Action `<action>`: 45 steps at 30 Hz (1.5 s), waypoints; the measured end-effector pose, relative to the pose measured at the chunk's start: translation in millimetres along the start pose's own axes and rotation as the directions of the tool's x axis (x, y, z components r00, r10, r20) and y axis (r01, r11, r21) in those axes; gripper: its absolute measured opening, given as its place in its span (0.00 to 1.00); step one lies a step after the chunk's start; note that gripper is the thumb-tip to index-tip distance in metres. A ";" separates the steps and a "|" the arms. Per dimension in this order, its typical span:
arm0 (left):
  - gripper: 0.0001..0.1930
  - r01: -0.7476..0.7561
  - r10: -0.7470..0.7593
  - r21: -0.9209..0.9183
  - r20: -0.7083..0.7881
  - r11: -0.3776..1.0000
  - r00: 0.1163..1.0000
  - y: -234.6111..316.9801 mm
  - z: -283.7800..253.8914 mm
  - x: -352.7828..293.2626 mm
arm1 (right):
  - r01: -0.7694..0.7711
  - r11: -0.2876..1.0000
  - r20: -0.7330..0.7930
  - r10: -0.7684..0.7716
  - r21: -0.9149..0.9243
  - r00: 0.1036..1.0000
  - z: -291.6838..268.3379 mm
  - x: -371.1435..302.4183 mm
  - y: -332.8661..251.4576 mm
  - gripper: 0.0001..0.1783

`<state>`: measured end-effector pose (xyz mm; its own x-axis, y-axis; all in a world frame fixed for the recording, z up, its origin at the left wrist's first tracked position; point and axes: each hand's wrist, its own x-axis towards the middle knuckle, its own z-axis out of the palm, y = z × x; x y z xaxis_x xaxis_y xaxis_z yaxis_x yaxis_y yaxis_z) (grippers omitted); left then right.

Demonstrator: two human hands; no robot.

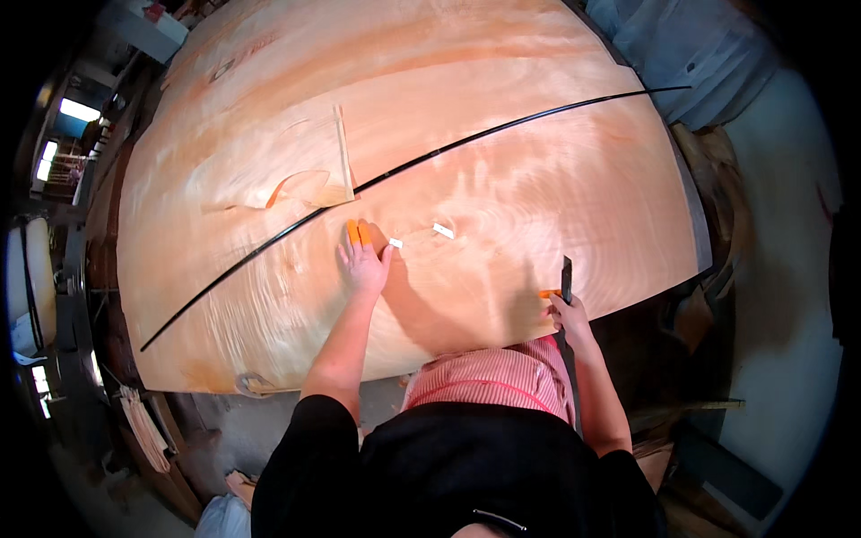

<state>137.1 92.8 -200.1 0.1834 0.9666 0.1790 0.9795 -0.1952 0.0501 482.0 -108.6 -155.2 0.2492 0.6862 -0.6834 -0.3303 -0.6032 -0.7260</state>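
Observation:
A large sheet of pale wood veneer [538, 206] spreads over the table in front of me. My left hand [362, 264] lies on it with fingers stretched out, orange covers on some fingertips. Beside its thumb is a small white piece [395, 243], and a second white piece [443, 230] sits a little to the right. My right hand [570, 316] grips a dark utility knife [567, 276], held near the sheet's front edge with its tip pointing away from me. Whether the knife touches the veneer I cannot tell.
A long thin black rod [430, 154] crosses the sheet diagonally. Beyond my left hand lie a narrow veneer strip [342, 148] and a curled veneer scrap [300, 186]. A pale ring [252, 385] sits at the front edge. Clear plastic sheeting [691, 54] drapes at far right.

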 end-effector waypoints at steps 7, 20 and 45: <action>0.32 -0.042 0.043 0.014 -0.100 0.999 0.994 -57.0 16.9 42.1 | -0.025 0.999 -0.118 0.030 0.039 0.993 19.4 -56.7 38.8 0.09; 0.31 -0.024 0.027 -0.163 0.019 0.986 0.999 -27.5 -11.7 -96.0 | -0.053 0.996 0.037 0.056 -0.075 0.998 36.5 -88.7 88.6 0.09; 0.30 0.933 -0.619 -0.278 0.698 0.228 0.359 -232.9 -35.7 -735.2 | 0.157 0.783 0.481 0.199 -0.601 0.854 247.9 -208.7 251.4 0.12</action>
<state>-228.8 -578.3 -308.3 -0.4825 0.5839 -0.6528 0.3714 0.8114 0.4513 121.3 -302.6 -176.2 -0.2912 0.6616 -0.6911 0.3277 -0.6097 -0.7217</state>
